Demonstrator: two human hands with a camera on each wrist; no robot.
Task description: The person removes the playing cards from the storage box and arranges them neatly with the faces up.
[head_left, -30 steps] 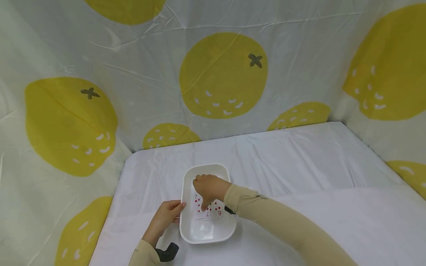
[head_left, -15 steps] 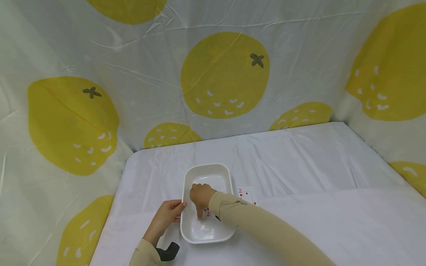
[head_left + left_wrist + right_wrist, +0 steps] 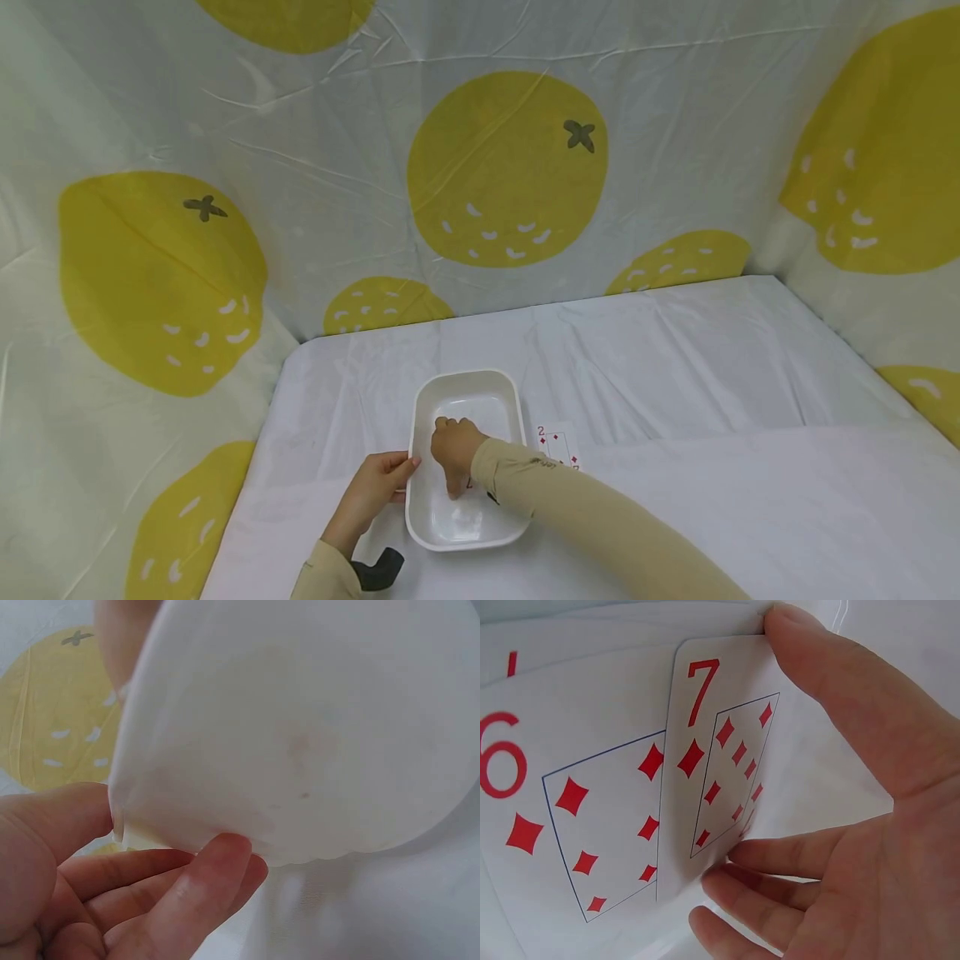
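Note:
A white plastic tray [image 3: 491, 404] with rounded corners stands at the near middle of the table. My left hand [image 3: 377, 487] pinches its left wall, thumb on the rim and fingers beneath, as the left wrist view shows against the tray's pale underside [image 3: 337, 712]. My right hand [image 3: 455, 450] reaches down inside the tray. In the right wrist view it grips the seven of diamonds [image 3: 731, 765], thumb at the top corner and fingertips at the opposite edge. The six of diamonds [image 3: 607, 840] lies beside it, partly overlapped, with more cards behind.
A two of diamonds [image 3: 557, 443] lies on the white tablecloth [image 3: 660, 367], just right of the tray and partly behind my right sleeve [image 3: 585, 508]. A black strap piece [image 3: 380, 570] sits at my left wrist. Lemon-print curtains [image 3: 506, 167] enclose the table.
My right hand has moved slightly left and toward me within the tray, covering most of the cards there. The two of diamonds has come into sight beyond my sleeve. The left hand stays put.

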